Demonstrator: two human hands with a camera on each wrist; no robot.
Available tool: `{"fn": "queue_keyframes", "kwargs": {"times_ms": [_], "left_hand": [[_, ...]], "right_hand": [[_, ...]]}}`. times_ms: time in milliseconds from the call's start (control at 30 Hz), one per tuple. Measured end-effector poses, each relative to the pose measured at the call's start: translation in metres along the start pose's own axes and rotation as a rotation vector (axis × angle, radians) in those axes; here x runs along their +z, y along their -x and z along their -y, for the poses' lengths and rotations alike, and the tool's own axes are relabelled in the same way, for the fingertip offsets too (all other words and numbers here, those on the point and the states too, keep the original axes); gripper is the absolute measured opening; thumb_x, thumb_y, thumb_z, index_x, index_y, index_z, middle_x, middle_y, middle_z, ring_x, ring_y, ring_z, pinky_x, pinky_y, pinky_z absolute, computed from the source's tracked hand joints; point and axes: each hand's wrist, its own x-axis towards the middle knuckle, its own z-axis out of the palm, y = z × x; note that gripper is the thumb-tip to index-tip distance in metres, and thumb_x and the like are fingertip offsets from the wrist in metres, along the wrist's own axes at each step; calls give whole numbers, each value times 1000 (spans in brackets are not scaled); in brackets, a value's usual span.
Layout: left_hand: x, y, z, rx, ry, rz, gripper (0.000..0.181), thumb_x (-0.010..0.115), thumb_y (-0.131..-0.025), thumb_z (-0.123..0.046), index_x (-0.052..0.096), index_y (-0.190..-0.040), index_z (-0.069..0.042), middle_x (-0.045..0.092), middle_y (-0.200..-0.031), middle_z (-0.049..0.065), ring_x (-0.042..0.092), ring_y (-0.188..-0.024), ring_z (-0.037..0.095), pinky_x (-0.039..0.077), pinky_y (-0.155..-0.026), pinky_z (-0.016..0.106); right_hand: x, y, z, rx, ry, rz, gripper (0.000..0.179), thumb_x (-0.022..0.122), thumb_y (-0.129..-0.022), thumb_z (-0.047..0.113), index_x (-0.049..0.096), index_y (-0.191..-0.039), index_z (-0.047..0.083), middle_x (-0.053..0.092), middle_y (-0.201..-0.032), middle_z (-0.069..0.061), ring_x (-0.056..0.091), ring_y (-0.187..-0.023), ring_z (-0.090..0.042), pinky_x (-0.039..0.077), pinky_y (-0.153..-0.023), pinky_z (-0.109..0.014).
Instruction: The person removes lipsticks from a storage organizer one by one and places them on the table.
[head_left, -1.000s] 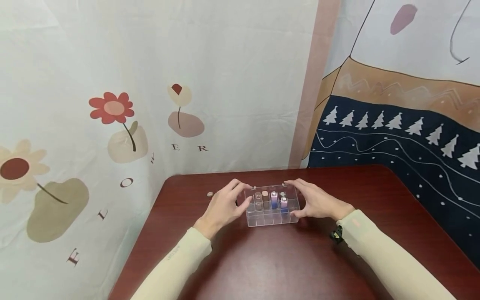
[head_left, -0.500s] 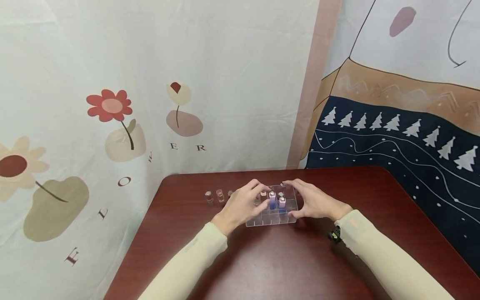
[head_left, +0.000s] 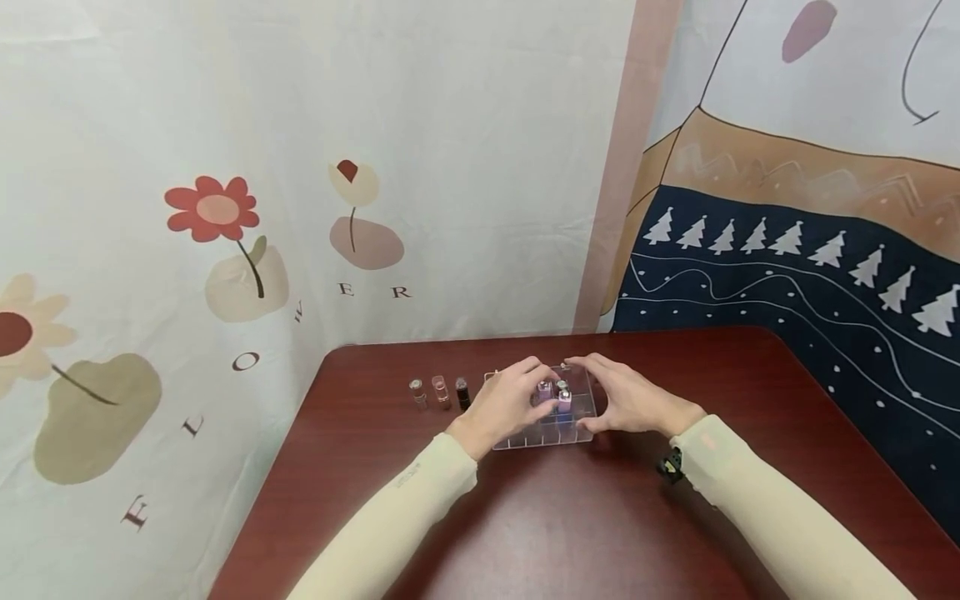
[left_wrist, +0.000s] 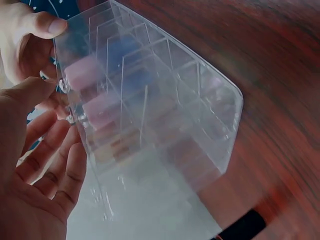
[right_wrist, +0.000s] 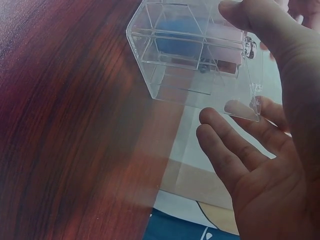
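A clear plastic lipstick organizer [head_left: 525,439] with divided compartments stands on the table. Two lipsticks with pink caps and blue lower parts stand in it, one [head_left: 564,400] in front and right of the other [head_left: 545,388]. My right hand [head_left: 637,400] grips the organizer's right end, thumb at the front and fingers toward the back. Over the organizer, my left hand [head_left: 504,402] reaches with thumb and fingers apart around the pink caps. In the left wrist view, the left thumb is close to a clear knob on one cap [left_wrist: 82,74]. The left hand covers several compartments.
Left of the organizer stand three small tubes: a brownish one [head_left: 418,394], a clear pinkish one [head_left: 441,392] and a dark one [head_left: 462,392]. They are on the dark red wooden table [head_left: 570,533]. A printed curtain [head_left: 480,167] hangs behind the table's back edge.
My left hand has moved right, from the organizer's left end to above its lipsticks, uncovering the tubes at left. The right hand has stayed on the right end.
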Motion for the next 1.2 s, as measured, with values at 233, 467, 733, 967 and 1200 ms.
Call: {"fn": "queue_keyframes", "kwargs": {"times_ms": [233,467,733,967,1200], "left_hand": [[7,-7,-4,6,-34,0,34,94,-102,-34,82,-126,-15,78,-118,0,76,-90,12,68,-83,28],[8,-14,-9,5,-36,34,30,93,-103,-32,83,-124,-14,76,-115,1,74,-90,11,66,-82,26],[13,-16,-11,-5,-108,35,28,94,-101,-34,84,-122,-18,78,-112,-2,73,-100,16,66,-84,28],[17,-14,-12,-30,-132,11,25,96,-99,-36,87,-115,-20,78,-110,-3,70,-100,16,65,-85,26],[19,-12,-12,-57,-112,29,27,98,-98,-34,88,-118,-20,78,-114,-3,69,-100,15,64,-86,26]], "right_hand": [[1,0,1,-11,0,-2,102,103,-86,32,51,-171,10,68,-152,-10,71,-127,-25,66,-115,-58],[0,1,1,-22,14,-22,102,103,-86,31,51,-170,9,68,-153,-10,71,-130,-25,65,-117,-58],[0,1,-1,-16,10,-16,102,103,-86,31,51,-171,8,67,-154,-11,71,-131,-27,64,-116,-60],[2,1,-2,-17,5,-14,102,103,-86,31,51,-171,9,67,-154,-11,70,-132,-26,64,-117,-60],[3,1,-2,-13,-3,-11,103,103,-86,33,50,-172,10,67,-154,-12,70,-129,-26,65,-115,-60]]}}
